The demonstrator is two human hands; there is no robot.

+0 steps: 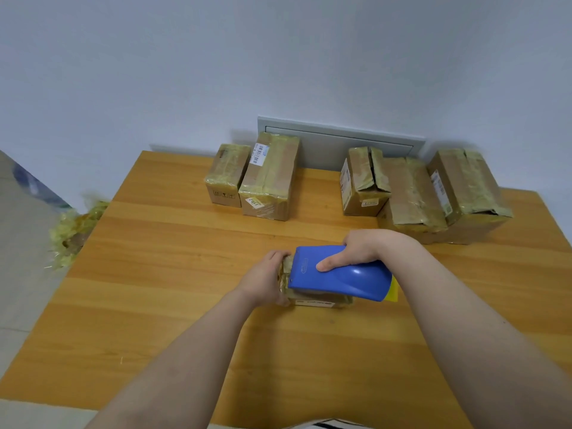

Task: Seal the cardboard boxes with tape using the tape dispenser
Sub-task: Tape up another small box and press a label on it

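Wooden table (173, 274) — grey wall panel (325, 147), yellowish scraps (72, 230) beside it.

My right hand (360, 247) is holding the tape dispenser (343, 278) on a small box (314, 302) in the middle of the desk (154, 274), my left hand (266, 281) gripping the box's left end. Two boxes (266, 178) are standing at the far edge, three more boxes (414, 193) crowding the far right corner.

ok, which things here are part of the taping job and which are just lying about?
In the job: blue tape dispenser in the right hand; small box under it, held by the left hand; five boxes at the back.
Lying about: yellowish scrap pile left of the table; grey wall panel.
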